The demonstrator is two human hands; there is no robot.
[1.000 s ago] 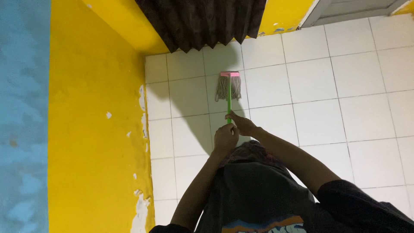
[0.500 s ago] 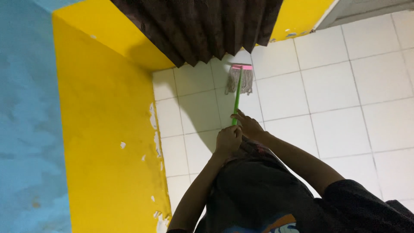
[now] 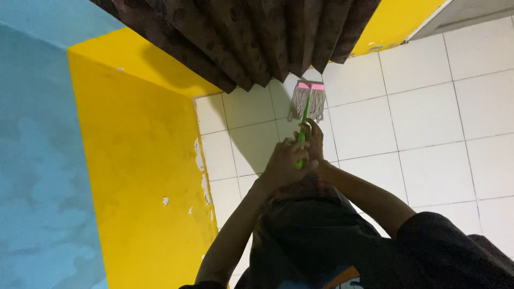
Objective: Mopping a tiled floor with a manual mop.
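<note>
I look straight down at a mop with a green handle, a pink clamp and a grey string head. The mop head rests on the white tiled floor, right at the hem of a dark brown pleated curtain. My left hand is wrapped around the handle lower down. My right hand grips the same handle just above it, nearer the mop head. Both forearms reach forward over my dark clothing.
A yellow wall with flaking paint along its base runs down the left, with a light blue wall beside it. More yellow wall stands beyond the curtain at the top right. White tiles stretch to the right.
The view has shifted toward the curtain, which now fills more of the top. The mop head has moved up to the curtain's hem. Both hands have kept their grip on the handle.
</note>
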